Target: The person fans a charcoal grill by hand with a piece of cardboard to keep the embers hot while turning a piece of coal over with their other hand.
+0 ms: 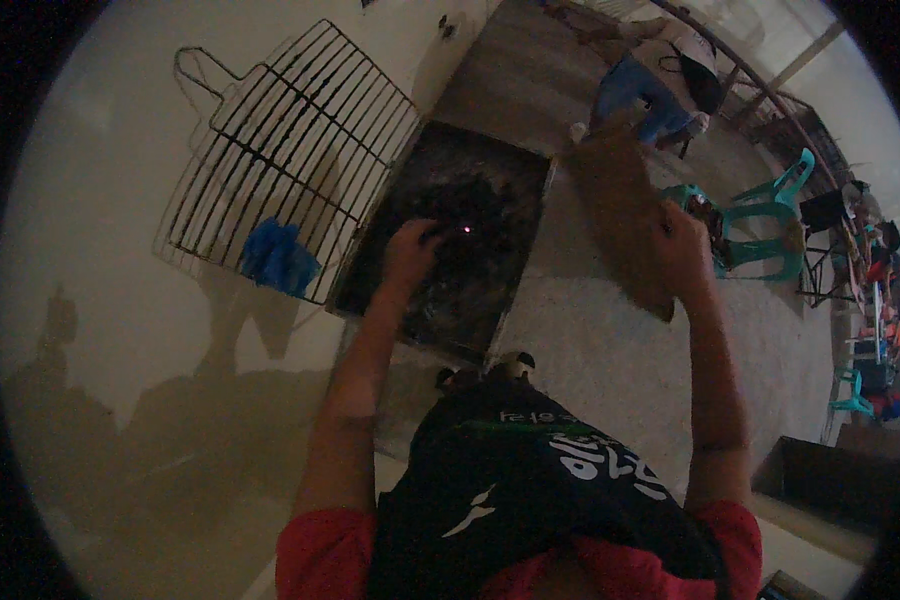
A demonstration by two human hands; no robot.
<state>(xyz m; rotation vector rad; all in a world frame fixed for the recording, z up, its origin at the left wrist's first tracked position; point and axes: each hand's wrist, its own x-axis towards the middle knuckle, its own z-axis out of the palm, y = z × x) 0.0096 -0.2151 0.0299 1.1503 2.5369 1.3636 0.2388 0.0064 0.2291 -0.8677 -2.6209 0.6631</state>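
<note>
My right hand (684, 246) grips the edge of a flat brown piece of cardboard (615, 205), held tilted to the right of a dark grill tray (510, 335). Black charcoal (475, 195) lies in the tray, with one small bright glowing spot near its middle. Over the tray's left part is my left hand (410, 252), its fingers curled together at the charcoal. Whatever those fingers hold is too dark to make out. A wire grill rack (300, 130) with a looped handle leans on the pale wall, left of the tray.
Crumpled blue plastic (278, 258) hangs at the rack's lower part. Beyond the cardboard, a person (660, 80) in jeans and a cap bends forward. Green plastic chairs (770, 215) stand to the right, and a dark open box (830, 490) sits at the lower right.
</note>
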